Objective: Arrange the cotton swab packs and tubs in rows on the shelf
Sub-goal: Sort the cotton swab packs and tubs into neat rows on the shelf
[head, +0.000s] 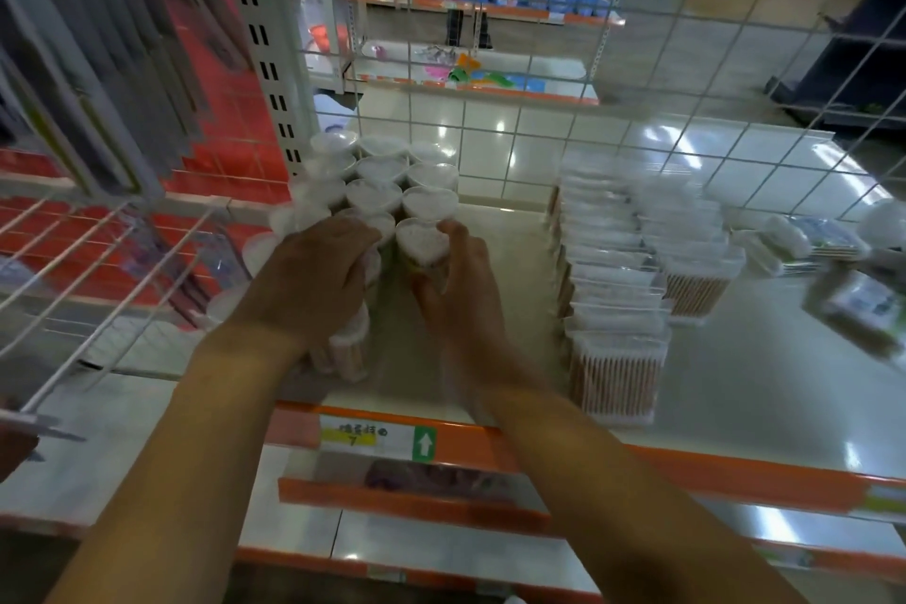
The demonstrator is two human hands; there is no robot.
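I find both hands at the block of clear heart-shaped plastic tubs of cotton swabs [387, 177], which stands in rows on the cream metal shelf with the orange front lip [735, 387]. The left hand [314, 275] lies over the near tubs on its side; its fingers [353, 231] curl down across the lids, though I cannot tell whether they clamp any single tub. The right hand [456, 280] has its fingers closed around the front heart-shaped tub [422, 244], thumb on the near wall, fingertips at the far edge. Well off to the right of those fingers stands the row of clear rectangular cotton swab packs [613, 309], with a shorter second row just behind it. Loose flat packets [794, 240] lie further right, unsorted. Risks, in my judgement: the tubs are tall, narrow and packed touching, so a sideways push from either palm could topple neighbours like dominoes; smooth plastic walls may slip in the grip; the front tubs below the left wrist sit near the shelf lip and could go over. The picture is blurred, so fine contact is uncertain.
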